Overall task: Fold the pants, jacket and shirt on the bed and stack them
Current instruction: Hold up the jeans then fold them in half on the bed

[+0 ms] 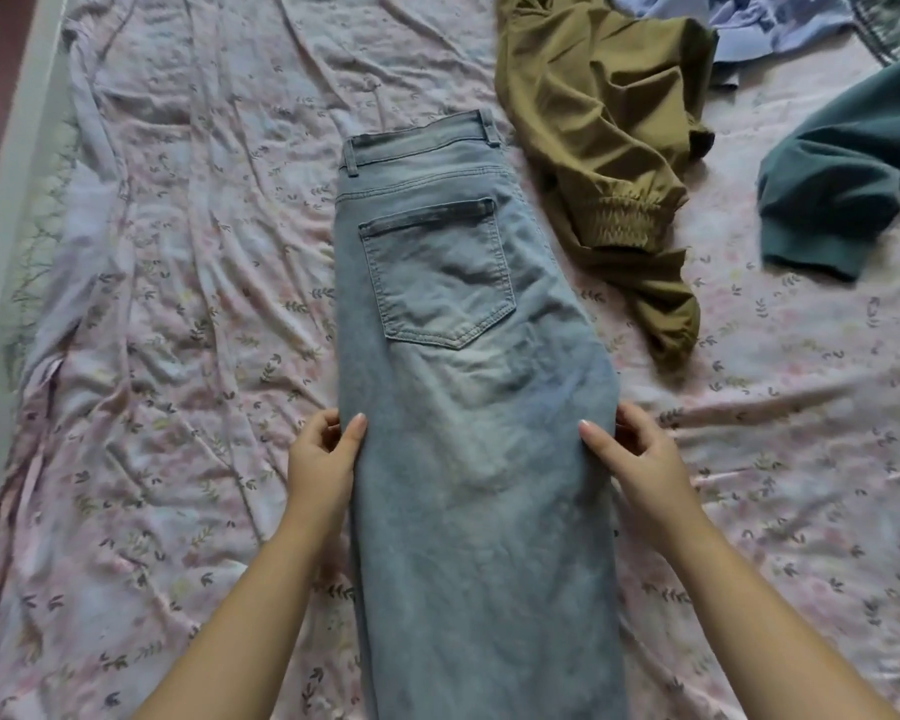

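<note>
Light blue jeans (pixel 463 387) lie lengthwise down the middle of the bed, folded leg over leg, back pocket up and waistband at the far end. My left hand (pixel 323 459) pinches the jeans' left edge, thumb on top and fingers under. My right hand (pixel 630 454) pinches the right edge the same way. An olive-brown jacket (pixel 598 137) lies crumpled to the right of the waistband. A dark teal garment (pixel 848 168) sits at the far right. A pale blue shirt (pixel 765 23) is bunched at the top right.
The bed is covered with a wrinkled pink floral sheet (pixel 178 304). The bed's left edge (pixel 17 200) runs along the left of the view, with dark floor beyond. The jeans' legs run out of view at the bottom.
</note>
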A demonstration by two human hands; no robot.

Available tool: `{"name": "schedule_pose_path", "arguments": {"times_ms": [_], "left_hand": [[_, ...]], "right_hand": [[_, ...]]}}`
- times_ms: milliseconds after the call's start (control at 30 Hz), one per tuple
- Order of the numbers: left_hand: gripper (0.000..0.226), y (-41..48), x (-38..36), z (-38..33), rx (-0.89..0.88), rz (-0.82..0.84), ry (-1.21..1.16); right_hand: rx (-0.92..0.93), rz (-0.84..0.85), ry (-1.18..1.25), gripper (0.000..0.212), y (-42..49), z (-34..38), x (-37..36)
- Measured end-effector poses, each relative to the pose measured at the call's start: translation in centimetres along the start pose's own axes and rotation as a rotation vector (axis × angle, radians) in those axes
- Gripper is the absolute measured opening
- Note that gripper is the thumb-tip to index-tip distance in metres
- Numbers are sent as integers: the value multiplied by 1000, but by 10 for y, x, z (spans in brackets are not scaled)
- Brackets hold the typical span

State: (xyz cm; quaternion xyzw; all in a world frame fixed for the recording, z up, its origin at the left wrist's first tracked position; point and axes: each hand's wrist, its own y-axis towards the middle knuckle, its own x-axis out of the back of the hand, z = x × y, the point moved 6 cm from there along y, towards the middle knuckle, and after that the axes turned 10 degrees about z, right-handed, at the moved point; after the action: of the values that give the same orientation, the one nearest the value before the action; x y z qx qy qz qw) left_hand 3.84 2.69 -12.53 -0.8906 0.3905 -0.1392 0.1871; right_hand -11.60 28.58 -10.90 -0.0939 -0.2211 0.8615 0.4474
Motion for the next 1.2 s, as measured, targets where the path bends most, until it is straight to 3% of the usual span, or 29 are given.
{"name": "schedule_pose_path", "arguments": {"times_ms": [133, 400, 467, 533, 733, 800, 867, 967, 1133, 1200], "left_hand": [[13, 6, 0, 8, 81, -32, -72], [12, 11, -1, 21, 123, 20, -75], [11, 11, -2, 21, 122, 19, -90], [11, 10, -2, 21, 122, 13, -112], [11, 12, 0, 20, 142, 7, -159], [12, 11, 0, 21, 137, -4, -172], [11, 9, -1, 21, 133, -14, -196], [10, 8, -1, 20, 139, -2, -217], [8, 6, 0, 19, 110, 16, -196], [7, 6, 0, 20, 99, 24, -168]], "right_hand": [[49, 17, 1, 51, 10, 8, -5], [-21, 64, -30, 38, 31, -3, -4], [-24, 86, -21, 43, 33, -2, -8], [13, 54, 7, 54, 33, -1, -4], [159, -87, 229, 45, 29, 8, 31], [119, -139, 269, 36, 30, 12, 45], [67, -78, 157, 14, 30, 16, 46], [19, 22, 84, 2, 28, 14, 30], [-111, 116, 276, 29, 31, 5, -2], [-132, 97, 278, 27, 37, 6, -7]]}}
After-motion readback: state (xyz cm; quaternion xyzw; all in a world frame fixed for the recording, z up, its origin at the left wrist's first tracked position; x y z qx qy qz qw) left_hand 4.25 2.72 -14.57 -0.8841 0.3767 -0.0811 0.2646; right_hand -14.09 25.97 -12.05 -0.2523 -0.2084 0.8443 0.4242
